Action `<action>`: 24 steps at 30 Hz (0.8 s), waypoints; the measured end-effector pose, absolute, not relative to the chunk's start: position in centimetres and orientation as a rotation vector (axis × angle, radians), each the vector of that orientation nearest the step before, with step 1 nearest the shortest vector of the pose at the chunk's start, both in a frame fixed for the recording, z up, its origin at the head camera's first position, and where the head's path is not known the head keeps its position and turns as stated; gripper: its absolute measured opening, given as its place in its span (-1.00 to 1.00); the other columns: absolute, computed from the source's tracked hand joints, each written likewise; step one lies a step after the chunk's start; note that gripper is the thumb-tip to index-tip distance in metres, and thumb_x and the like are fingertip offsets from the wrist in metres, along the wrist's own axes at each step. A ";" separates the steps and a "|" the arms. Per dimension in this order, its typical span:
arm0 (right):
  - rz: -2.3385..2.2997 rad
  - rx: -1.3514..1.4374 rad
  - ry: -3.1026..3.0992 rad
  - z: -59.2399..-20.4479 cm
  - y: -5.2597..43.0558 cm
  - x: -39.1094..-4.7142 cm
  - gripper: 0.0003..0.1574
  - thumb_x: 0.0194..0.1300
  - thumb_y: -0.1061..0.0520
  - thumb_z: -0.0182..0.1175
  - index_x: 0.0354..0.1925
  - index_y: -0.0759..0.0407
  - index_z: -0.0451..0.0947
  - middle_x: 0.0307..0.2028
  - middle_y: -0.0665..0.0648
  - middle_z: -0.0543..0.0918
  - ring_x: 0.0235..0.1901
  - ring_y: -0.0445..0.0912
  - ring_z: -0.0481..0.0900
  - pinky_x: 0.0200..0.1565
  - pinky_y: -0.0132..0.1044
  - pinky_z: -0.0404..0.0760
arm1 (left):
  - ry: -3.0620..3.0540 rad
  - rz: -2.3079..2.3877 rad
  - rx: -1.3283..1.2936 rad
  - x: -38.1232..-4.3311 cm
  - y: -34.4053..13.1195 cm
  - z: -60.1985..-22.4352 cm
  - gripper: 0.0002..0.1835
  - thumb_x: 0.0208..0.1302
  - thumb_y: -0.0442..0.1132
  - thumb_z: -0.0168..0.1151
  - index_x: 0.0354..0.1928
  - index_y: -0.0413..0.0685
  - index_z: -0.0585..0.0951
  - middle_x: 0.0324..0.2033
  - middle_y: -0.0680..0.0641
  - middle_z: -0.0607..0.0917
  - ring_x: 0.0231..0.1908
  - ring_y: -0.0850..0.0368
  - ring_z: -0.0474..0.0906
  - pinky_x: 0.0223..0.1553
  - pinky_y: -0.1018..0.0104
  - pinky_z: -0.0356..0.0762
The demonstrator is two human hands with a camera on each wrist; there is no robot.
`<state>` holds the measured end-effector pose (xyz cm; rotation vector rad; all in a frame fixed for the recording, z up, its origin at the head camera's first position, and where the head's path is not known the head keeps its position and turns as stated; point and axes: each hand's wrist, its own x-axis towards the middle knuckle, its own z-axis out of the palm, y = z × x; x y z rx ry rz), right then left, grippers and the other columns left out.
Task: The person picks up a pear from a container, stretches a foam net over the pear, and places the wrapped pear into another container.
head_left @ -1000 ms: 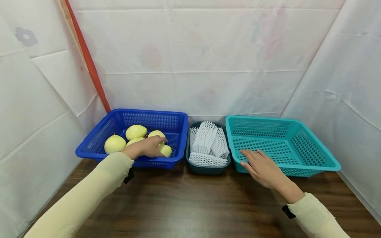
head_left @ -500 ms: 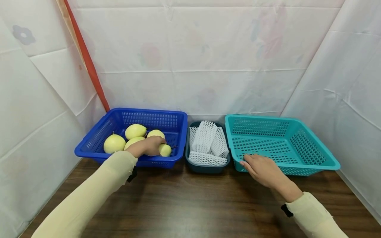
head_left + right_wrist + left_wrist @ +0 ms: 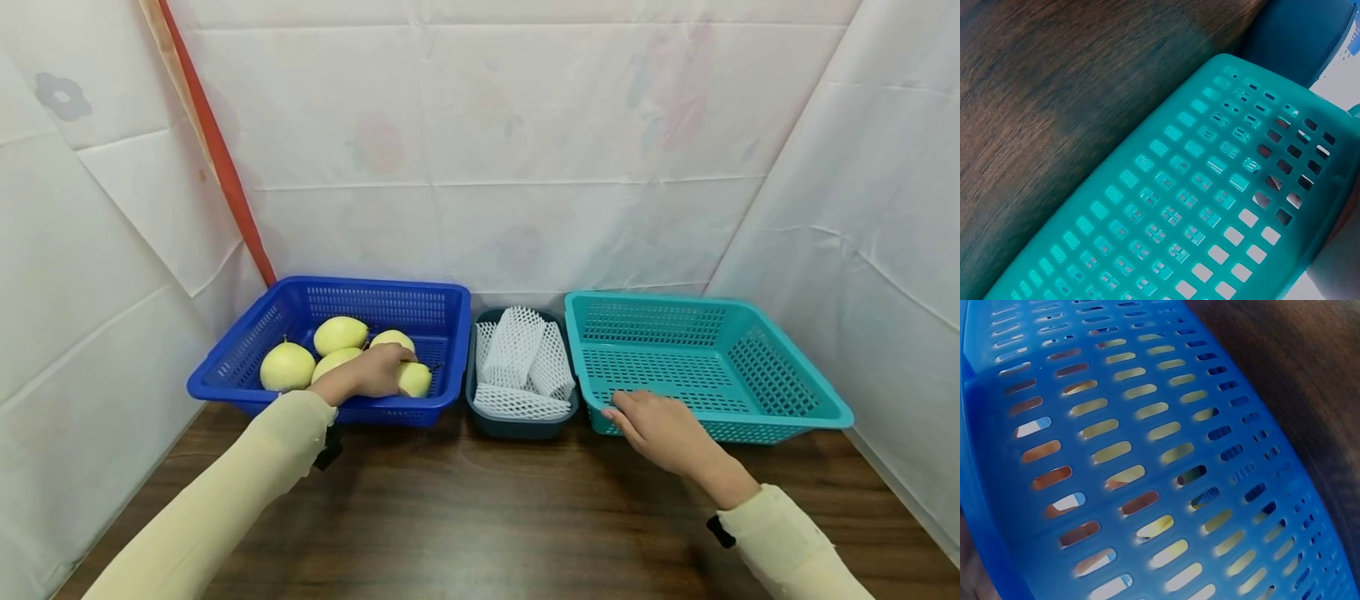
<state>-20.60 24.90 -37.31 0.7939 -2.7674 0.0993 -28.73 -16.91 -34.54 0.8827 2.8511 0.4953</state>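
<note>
Gripping near-right pear [image 3: 417, 381] in blue basket [image 3: 460, 342] with curled left hand [image 3: 377, 369], near teal-basket rim [image 3: 806, 419] with right hand [image 3: 663, 429]; possibly bruising crowded neighbouring pears [image 3: 341, 334] if dragging.

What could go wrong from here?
Lifting the front-right pear with the left hand might roll the other pears lying close by in the blue basket. That pear's stem juts toward the basket's right wall and might catch there. The right hand grips the teal basket at its near edge, so a careless pull could slide or tip it.

Yellow-green pears [image 3: 341, 334], blue basket [image 3: 375, 284], turquoise basket [image 3: 667, 297]
</note>
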 end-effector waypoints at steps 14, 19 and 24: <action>0.102 0.805 -2.775 -37.0 24.8 -20.5 -0.65 0.46 -0.07 -0.01 -0.49 -0.04 0.26 -0.66 -0.10 0.19 -0.63 -0.23 0.17 -0.58 -0.33 0.20 | 2.939 0.912 0.783 -27.7 -17.9 -33.1 -0.34 -0.04 -0.22 0.53 0.11 -0.35 0.50 -0.02 -0.28 0.56 -0.12 -0.12 0.49 -0.17 0.00 0.49; 0.115 0.801 -2.814 -36.8 24.8 -20.6 -0.65 0.48 -0.09 -0.06 -0.47 -0.05 0.28 -0.65 -0.10 0.21 -0.61 -0.23 0.19 -0.56 -0.32 0.22 | 2.969 1.035 0.754 -27.4 -18.0 -32.0 -0.27 -0.04 -0.19 0.52 0.19 -0.30 0.45 0.04 -0.28 0.52 -0.09 -0.14 0.47 -0.16 -0.04 0.49; 0.151 0.771 -2.836 -36.6 24.7 -20.6 -0.71 0.44 -0.10 0.01 -0.33 0.03 0.44 -0.53 -0.07 0.44 -0.53 -0.19 0.39 -0.50 -0.27 0.38 | 2.993 1.149 0.770 -26.9 -17.6 -31.2 -0.26 -0.03 -0.19 0.52 0.22 -0.25 0.44 0.07 -0.25 0.51 -0.03 -0.16 0.46 -0.19 -0.03 0.52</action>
